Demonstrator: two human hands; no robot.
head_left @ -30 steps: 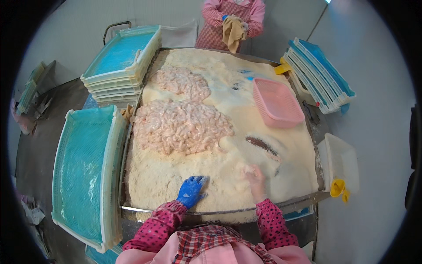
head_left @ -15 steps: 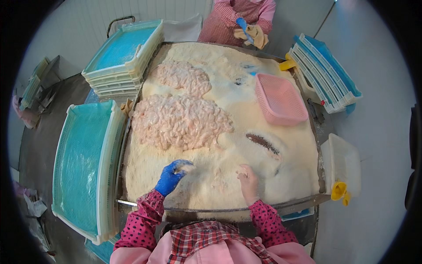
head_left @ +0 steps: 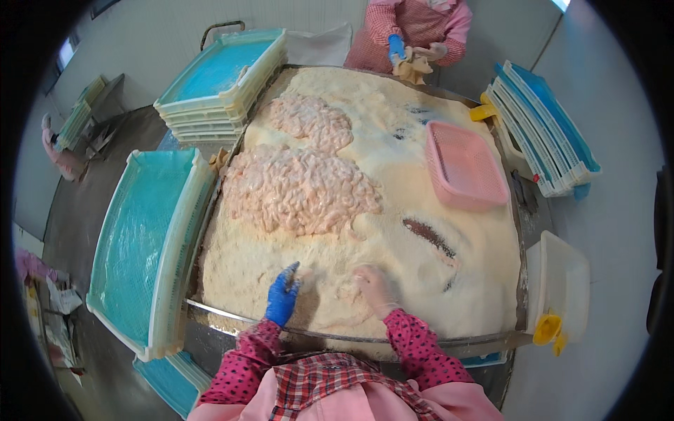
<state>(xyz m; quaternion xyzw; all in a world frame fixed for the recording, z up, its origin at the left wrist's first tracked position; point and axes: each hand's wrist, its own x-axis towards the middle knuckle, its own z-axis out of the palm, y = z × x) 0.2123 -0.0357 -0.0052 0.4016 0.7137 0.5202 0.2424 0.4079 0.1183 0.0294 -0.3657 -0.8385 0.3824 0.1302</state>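
Observation:
My left hand (head_left: 282, 296), in a blue glove, is low over the cream-coloured powder (head_left: 239, 270) near the front edge of the table. Its fingers stretch forward, apart, beside a small powdered lump. To its right, my right hand (head_left: 375, 289) reaches into the powder, fingertips dusted and partly hidden, so whether they grip anything is unclear. Beyond both hands lies a large heap of raw pale-pink meat pieces (head_left: 302, 189). A smaller heap of the same meat (head_left: 312, 123) is farther back.
A pink perforated basket (head_left: 467, 168) rests on the powder at right. Stacked trays with blue-green liners (head_left: 144, 238) line the left side; more trays (head_left: 540, 130) lean at far right. A white bin (head_left: 562, 281) with a yellow scoop (head_left: 547, 328) is beside the table. Across it, a co-worker (head_left: 414, 35) handles a cloth-like beige thing.
My right hand has moved left and lower into the powder. My left hand's fingers have straightened from a curl. The whole view has shifted slightly.

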